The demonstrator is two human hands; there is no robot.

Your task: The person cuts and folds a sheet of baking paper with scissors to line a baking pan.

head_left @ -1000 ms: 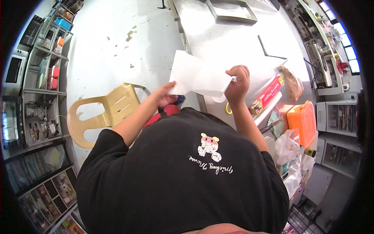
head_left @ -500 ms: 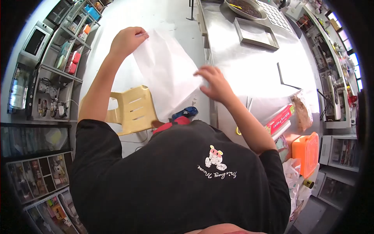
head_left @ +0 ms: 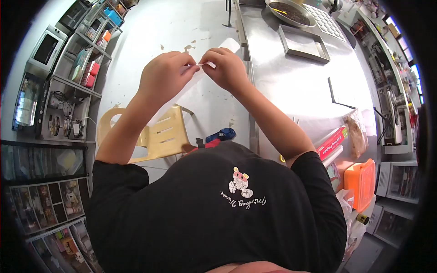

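A thin white sheet of baking paper (head_left: 230,44) is held up in front of me, seen nearly edge-on. My left hand (head_left: 167,73) pinches its edge between thumb and fingers. Close beside it, fingertips almost touching, my right hand (head_left: 224,68) pinches the same edge. Part of the sheet shows beyond the right hand, and much of the rest is hidden behind my hands and forearms. On the metal table at my right lies a red baking paper box (head_left: 331,142).
The steel table (head_left: 291,86) bears a rectangular metal frame (head_left: 304,44), a round pan of dark contents (head_left: 291,12), a thin black angled piece (head_left: 339,96) and an orange container (head_left: 360,184). A yellow plastic chair (head_left: 166,132) stands ahead to the left. Shelves (head_left: 73,95) line the left side.
My hands were apart with the sheet spread broadly below the left one. Now they have come together at its edge, the right closed from loosely open, and the sheet is turned nearly edge-on.
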